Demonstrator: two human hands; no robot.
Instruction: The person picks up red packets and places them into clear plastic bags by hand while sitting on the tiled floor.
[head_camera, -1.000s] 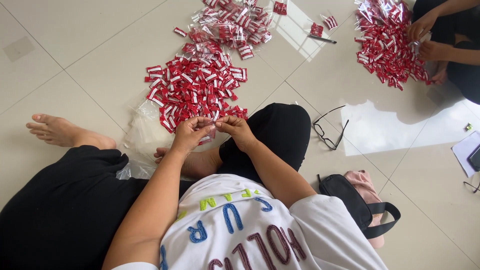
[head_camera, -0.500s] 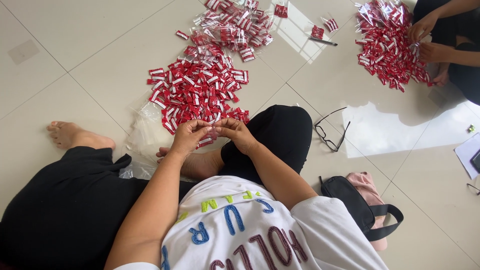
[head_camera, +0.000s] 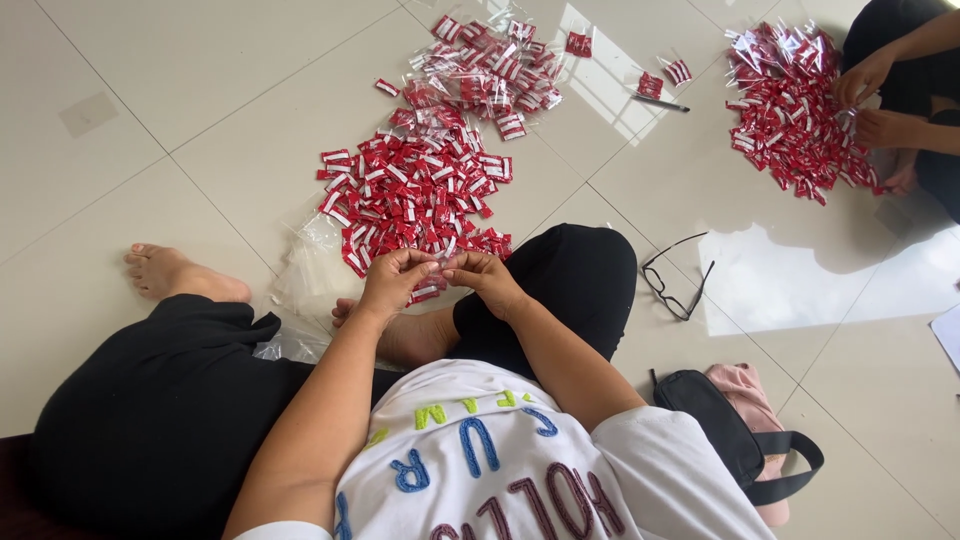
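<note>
Red-and-white small sachet (head_camera: 438, 270) pinched between both grips, left hand (head_camera: 392, 283) and right hand (head_camera: 487, 280) closed on it, fingertips meeting. Just beyond the grip, heap of red-and-white packets (head_camera: 415, 195), flat and glossy, on pale tiled floor (head_camera: 150, 130). Further beyond, clear-wrapped pile (head_camera: 490, 65). Left of the grip, crumpled clear plastic bags (head_camera: 305, 275), edges hard to make out. Right of the grip, black-framed glasses (head_camera: 675, 280). Far right, another person's hands (head_camera: 875, 100), cut off, at a second red pile (head_camera: 790, 115).
</note>
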